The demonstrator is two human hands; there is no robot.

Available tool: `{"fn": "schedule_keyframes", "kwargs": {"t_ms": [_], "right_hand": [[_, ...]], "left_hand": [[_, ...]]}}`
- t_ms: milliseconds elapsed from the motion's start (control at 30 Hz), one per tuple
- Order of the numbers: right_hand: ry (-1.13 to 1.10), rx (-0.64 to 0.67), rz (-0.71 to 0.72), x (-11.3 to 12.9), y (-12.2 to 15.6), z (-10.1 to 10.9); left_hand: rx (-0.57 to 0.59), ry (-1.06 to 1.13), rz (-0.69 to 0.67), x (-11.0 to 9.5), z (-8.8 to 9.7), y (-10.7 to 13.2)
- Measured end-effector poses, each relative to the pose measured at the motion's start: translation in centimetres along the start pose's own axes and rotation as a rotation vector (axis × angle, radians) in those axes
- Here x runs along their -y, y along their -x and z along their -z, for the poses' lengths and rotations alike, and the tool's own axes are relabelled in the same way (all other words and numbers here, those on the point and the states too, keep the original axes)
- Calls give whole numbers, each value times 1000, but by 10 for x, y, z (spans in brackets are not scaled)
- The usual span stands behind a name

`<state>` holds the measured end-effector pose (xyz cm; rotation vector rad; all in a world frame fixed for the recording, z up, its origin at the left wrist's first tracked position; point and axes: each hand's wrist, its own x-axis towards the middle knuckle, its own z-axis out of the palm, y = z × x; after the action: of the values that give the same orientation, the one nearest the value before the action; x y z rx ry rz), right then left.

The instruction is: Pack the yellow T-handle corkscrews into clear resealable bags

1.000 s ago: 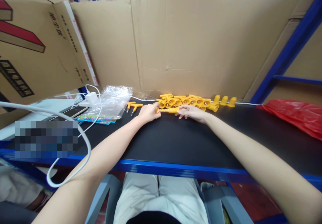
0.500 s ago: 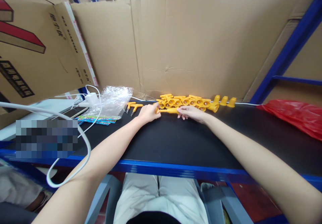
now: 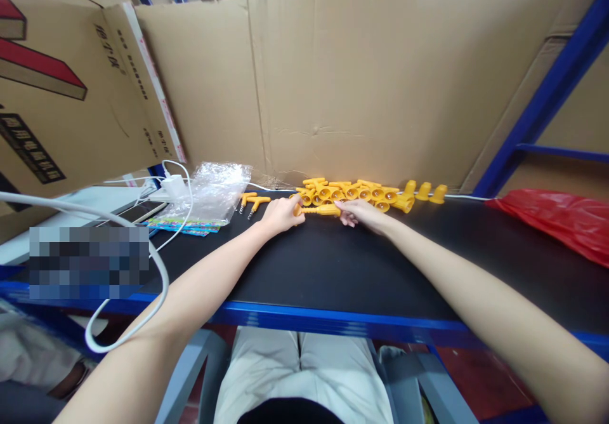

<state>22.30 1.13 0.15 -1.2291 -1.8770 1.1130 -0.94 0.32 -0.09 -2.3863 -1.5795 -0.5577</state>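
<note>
Plain yellow on the threaded piece (image 3: 326, 210) between left grip (image 3: 284, 214) and right grip (image 3: 360, 214). Same yellow on the cups (image 3: 406, 204) behind right grip. Plain black on the surface (image 3: 328, 265) below both. Bright red on the bag (image 3: 561, 218), well right of right grip. Blue-green pattern on the packets (image 3: 184, 225), left of left grip.

I have both bare arms (image 3: 214, 273) slanting inward beyond the light-trousered lap (image 3: 266, 364).
Ahead of it, bare left hand (image 3: 282, 214) curled tight, bare right hand (image 3: 360, 213) pinching.
</note>
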Motion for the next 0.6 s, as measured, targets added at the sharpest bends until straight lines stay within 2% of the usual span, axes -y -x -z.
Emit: {"fn": "schedule_keyframes", "kwargs": {"t_ms": [133,233,400,600], "right_hand": [[2,-51,-49,-2,-3,-2],[15,-34,-62,-4,-5,-2],[-34,74,22,-6,-4,4],[-51,45,92,-9,-1,7]], "left_hand": [[5,5,15,-2,1,0],[8,4,13,-1,2,-1],[27,-19,28,-1,3,-2],[15,-21,10,-2,3,-1]]}}
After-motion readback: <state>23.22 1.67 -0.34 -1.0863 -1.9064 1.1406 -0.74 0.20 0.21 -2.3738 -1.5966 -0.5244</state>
